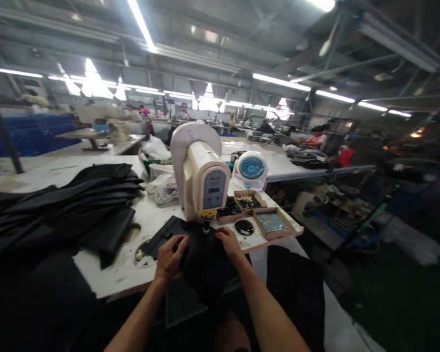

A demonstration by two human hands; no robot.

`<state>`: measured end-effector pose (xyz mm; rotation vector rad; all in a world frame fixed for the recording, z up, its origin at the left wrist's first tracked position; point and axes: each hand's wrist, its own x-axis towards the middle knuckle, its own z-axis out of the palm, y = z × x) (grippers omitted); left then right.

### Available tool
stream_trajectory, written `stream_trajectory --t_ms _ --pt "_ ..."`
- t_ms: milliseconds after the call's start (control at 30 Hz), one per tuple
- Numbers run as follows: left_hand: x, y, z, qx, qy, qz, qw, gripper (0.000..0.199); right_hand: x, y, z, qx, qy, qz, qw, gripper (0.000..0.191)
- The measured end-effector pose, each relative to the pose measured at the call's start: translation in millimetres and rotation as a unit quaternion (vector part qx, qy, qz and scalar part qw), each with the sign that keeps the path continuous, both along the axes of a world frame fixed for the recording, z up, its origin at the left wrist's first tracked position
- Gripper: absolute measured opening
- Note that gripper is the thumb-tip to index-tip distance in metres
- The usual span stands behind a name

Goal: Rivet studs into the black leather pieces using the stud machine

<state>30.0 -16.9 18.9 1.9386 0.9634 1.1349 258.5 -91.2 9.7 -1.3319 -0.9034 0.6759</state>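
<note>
White worktop (112, 278) in a big hall, tube lights (141, 24) overhead, bright windows (91, 80) far back. Cream machine (201, 176) mid-worktop, fan (255, 185) behind to its right, cardboard tray (280, 234) of small pale parts front right, stack of black pieces (102, 200) at left. Black piece (205, 266) sits under the machine head, hanging over the front edge. My left hand (169, 256) pinches its left side; my right hand (229, 242) has fingertips on its right, can't tell if gripping. Piece's underside hidden, lower end lost in shadow. Stack cut off at frame left; display unreadable.
</note>
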Motion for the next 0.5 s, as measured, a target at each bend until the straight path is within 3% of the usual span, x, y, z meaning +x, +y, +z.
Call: stream_trajectory --t_ms 133,267,400,500 --pt "-19.1 0.2 -0.1 -0.059 0.018 0.085 0.994 0.052 0.0 -2.9 -10.3 0.076 0.015 -0.114 0.990 0.023" --pt "-42.4 7.9 4.2 -0.058 0.141 0.184 0.971 0.047 -7.3 -3.0 -16.5 0.133 0.025 -0.149 0.979 0.023" --pt "-41.1 11.0 12.6 -0.032 0.309 0.187 0.932 0.046 -11.7 -6.1 -15.7 0.146 0.000 -0.167 0.975 0.021" --pt "-26.1 2.4 18.9 -0.036 0.362 0.181 0.914 0.047 -13.0 -11.5 -13.1 0.145 -0.060 -0.176 0.972 0.022"
